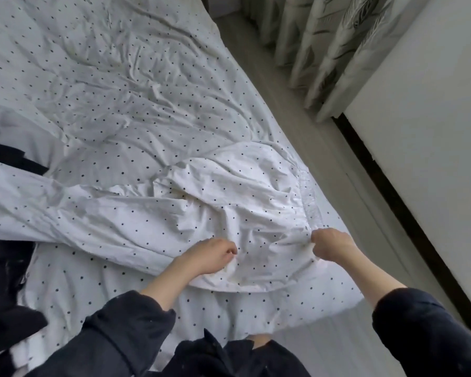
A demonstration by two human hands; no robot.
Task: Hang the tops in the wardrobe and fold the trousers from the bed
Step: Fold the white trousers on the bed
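A white dotted duvet (114,85) covered the bed (229,317), rumpled. Both hands, left hand (212,253) and right hand (329,244), pinched its folded corner. Dark clothes (6,292) lay at the bed's left edge; patterned curtains (324,50) hung beyond the pale floor (324,148).

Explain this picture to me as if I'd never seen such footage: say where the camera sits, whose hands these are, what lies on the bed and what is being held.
There is only one picture, taken by a wide-angle camera worn on a person's head, looking forward and down. No machine is involved; the two bare hands in dark sleeves belong to that person. The left hand and the right hand each have fingers curled into a white cloth with small dark dots, which lies rumpled on top of the bed. The bed is covered in the same dotted fabric, so whether the gripped cloth is a garment or bedding is hard to tell. Dark clothes lie at the left edge. To the right are the floor and patterned curtains.
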